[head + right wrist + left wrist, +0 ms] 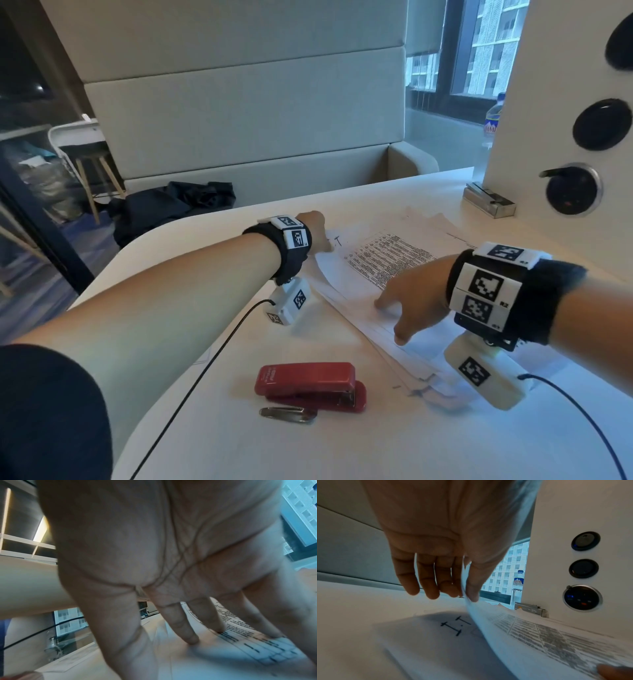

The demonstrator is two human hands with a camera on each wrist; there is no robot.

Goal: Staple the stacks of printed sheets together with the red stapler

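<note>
The red stapler (pixel 310 387) lies shut on the white table (pixel 342 445), near me and apart from both hands. A loose stack of printed sheets (pixel 387 260) spreads out beyond it. At the stack's far left corner, my left hand (pixel 315 233) pinches the edge of the top sheet (pixel 539 639) between thumb and fingers (pixel 429 588) and lifts it, uncovering a page with handwritten marks (pixel 450 627). My right hand (pixel 407 305) is spread flat, and its straight fingers (pixel 190 637) press on the stack's near part.
A silver metal clip (pixel 287 414) lies just in front of the stapler. A metal box (pixel 489 204) stands at the far right against a white panel with round sockets (pixel 572 190). A water bottle (pixel 493 116) stands behind it. Black cables (pixel 212 359) trail from both wrists.
</note>
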